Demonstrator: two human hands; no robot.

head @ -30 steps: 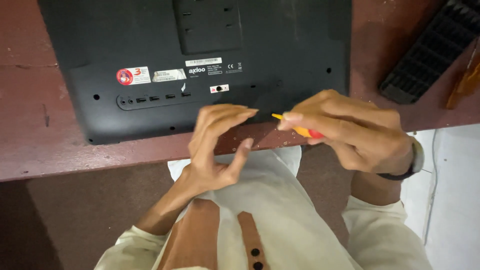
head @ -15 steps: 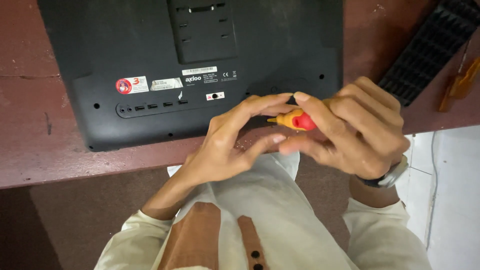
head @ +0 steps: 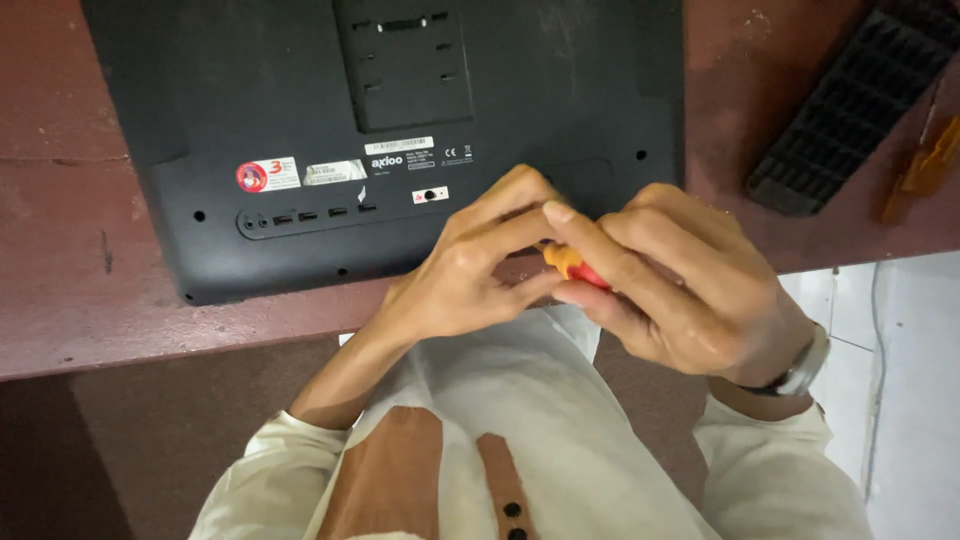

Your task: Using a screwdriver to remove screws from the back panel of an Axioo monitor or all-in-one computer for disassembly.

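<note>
A black all-in-one computer [head: 400, 130] lies face down on the reddish-brown worktop [head: 70, 300], its lower edge running close along the near edge of the worktop. Its back cover looks fully in place: the square mounting plate, the stickers and the row of ports all sit undisturbed, and no panel is lifted or parted that can be seen.

Both hands meet just at the near edge, in front of the computer's lower right part. The right hand [head: 690, 290] is closed around a small screwdriver [head: 575, 268] with a red and orange-yellow handle; only a bit of the handle shows between the fingers, and the tip is hidden. The left hand [head: 470, 270] is curled in against it, thumb and fingertips pinching at the tool's front end, so it seems to be handling the tip or something very small there; which one cannot be told.

Judging from this, the work on the cover is at an early stage, with the tool held off the computer rather than set to a screw hole.

Toward the far right corner lie a black ribbed part [head: 850, 110] and an orange tool [head: 925, 170].
</note>
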